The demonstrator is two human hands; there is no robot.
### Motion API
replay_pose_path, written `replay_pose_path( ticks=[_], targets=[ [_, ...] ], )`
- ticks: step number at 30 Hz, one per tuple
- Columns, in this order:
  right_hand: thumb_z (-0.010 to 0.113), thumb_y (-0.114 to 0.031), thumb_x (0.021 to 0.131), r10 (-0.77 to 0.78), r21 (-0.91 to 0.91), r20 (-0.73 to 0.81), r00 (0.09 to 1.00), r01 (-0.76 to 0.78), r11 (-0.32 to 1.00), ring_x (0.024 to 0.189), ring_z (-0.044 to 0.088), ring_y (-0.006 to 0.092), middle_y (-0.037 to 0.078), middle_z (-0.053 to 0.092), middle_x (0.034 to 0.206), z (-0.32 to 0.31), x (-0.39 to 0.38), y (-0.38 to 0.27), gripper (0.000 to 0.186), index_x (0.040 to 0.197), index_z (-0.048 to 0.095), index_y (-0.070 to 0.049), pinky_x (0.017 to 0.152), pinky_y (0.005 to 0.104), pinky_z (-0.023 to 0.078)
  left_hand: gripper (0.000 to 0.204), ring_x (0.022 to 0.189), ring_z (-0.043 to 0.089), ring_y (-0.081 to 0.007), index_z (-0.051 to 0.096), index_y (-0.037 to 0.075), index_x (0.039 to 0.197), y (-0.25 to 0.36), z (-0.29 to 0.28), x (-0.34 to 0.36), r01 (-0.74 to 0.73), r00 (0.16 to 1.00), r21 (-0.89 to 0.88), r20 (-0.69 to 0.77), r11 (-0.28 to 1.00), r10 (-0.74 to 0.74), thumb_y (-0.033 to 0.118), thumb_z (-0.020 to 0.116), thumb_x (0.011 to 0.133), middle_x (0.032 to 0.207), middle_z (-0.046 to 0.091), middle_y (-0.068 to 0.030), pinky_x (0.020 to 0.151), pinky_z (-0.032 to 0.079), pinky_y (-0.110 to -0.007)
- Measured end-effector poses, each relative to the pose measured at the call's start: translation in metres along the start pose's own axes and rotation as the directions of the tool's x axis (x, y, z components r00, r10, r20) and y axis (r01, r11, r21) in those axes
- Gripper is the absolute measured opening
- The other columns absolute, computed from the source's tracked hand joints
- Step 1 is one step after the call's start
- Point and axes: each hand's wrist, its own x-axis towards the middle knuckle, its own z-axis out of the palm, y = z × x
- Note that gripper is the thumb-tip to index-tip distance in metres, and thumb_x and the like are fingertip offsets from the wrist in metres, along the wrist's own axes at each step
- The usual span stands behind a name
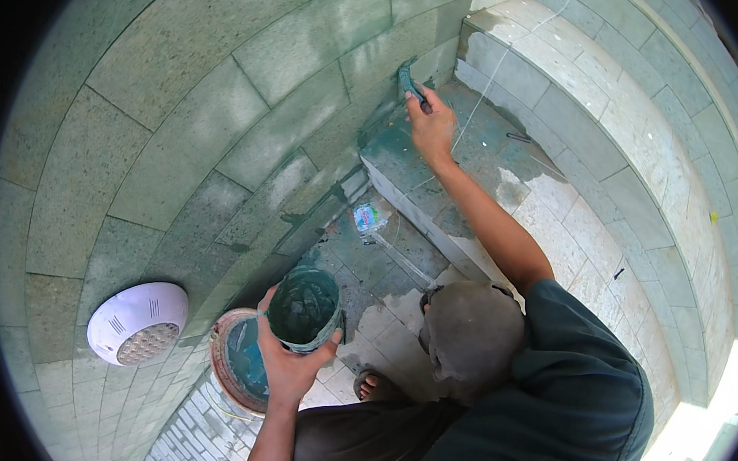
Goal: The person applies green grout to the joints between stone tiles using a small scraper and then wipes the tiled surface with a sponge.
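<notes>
My left hand (288, 362) is wrapped around a round tub (306, 309), its mouth facing up and dark green paste inside. With my right arm stretched far forward, my right hand (433, 129) grips a small teal-smeared tool (409, 83) against the foot of the tiled wall (292, 70). Fingers cover part of the tool, and I cannot make out its exact kind. Beside the tub stands a bucket (217, 354) with a reddish rim and blue-green liquid in it. A small light-blue packet (368, 219) lies on the green-stained lower tiles.
A white round lamp (138, 322) juts from the wall at left. Tiled steps (608, 140) curve up on the right, with a thin string (487, 92) stretched across. A dark stick-like piece (518, 138) lies near the right arm. A grey rounded form (475, 330) blocks part of the floor.
</notes>
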Motion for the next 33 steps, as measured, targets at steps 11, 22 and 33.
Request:
replay_pose_path(
  ticks=[11, 22, 33],
  targets=[
    [0.068, -0.013, 0.092, -0.018, 0.026, -0.230, 0.973, 0.025, 0.999, 0.062, 0.062, 0.0105, 0.005, 0.067, 0.073, -0.020, 0.024, 0.003, 0.028, 0.117, 0.069, -0.001, 0.062, 0.0280, 0.050, 0.083, 0.114, 0.058, -0.0194, 0.040, -0.002, 0.136, 0.001, -0.001, 0.000, -0.005, 1.000, 0.020, 0.003, 1.000, 0.005, 0.001, 0.083, 0.065, 0.123, 0.056, -0.0126, 0.100, 0.047, -0.035],
    [0.072, -0.019, 0.087, -0.057, -0.087, -0.043, 0.997, 0.053, 0.995, 0.066, 0.068, 0.0161, 0.010, 0.072, 0.076, 0.009, -0.007, -0.002, 0.031, 0.115, 0.071, -0.007, 0.069, 0.0324, 0.052, 0.083, 0.113, 0.059, -0.0193, 0.039, -0.002, 0.136, 0.000, 0.000, 0.001, 0.012, 1.000, 0.017, 0.004, 1.000, -0.012, 0.001, 0.083, 0.065, 0.122, 0.057, -0.0123, 0.099, 0.047, -0.034],
    [0.071, -0.018, 0.089, -0.076, -0.090, -0.156, 0.985, 0.062, 0.994, 0.065, 0.067, 0.0143, 0.010, 0.071, 0.074, -0.028, 0.026, 0.000, 0.027, 0.114, 0.072, -0.010, 0.062, 0.0284, 0.050, 0.084, 0.114, 0.059, -0.0195, 0.038, -0.001, 0.137, -0.003, -0.002, -0.001, 0.010, 1.000, -0.026, 0.003, 1.000, -0.010, -0.001, 0.083, 0.066, 0.124, 0.056, -0.0125, 0.100, 0.047, -0.034]
  ],
)
